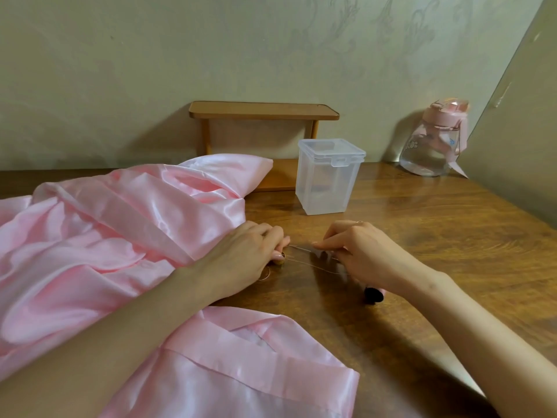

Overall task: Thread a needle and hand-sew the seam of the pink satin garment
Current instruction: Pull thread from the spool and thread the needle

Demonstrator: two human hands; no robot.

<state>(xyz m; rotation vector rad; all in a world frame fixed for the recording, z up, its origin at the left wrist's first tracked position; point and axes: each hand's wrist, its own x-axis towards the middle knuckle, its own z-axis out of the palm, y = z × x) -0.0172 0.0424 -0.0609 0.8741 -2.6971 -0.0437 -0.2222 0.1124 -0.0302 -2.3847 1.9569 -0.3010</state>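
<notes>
The pink satin garment point(99, 236) lies crumpled over the left half of the wooden table point(437, 236), with a folded part point(241, 366) near the front edge. My left hand point(247, 254) rests at the garment's right edge, fingers curled over a small gold-topped spool point(278, 262). My right hand point(358, 251) pinches a fine thread point(304, 247) that runs between the two hands. A black-and-pink tool point(373, 294) lies under my right wrist. I cannot make out a needle.
A clear plastic box point(330, 176) with a snap lid stands behind the hands. A small wooden shelf point(262, 113) is against the wall. A pink-lidded water bottle point(437, 140) stands at the back right.
</notes>
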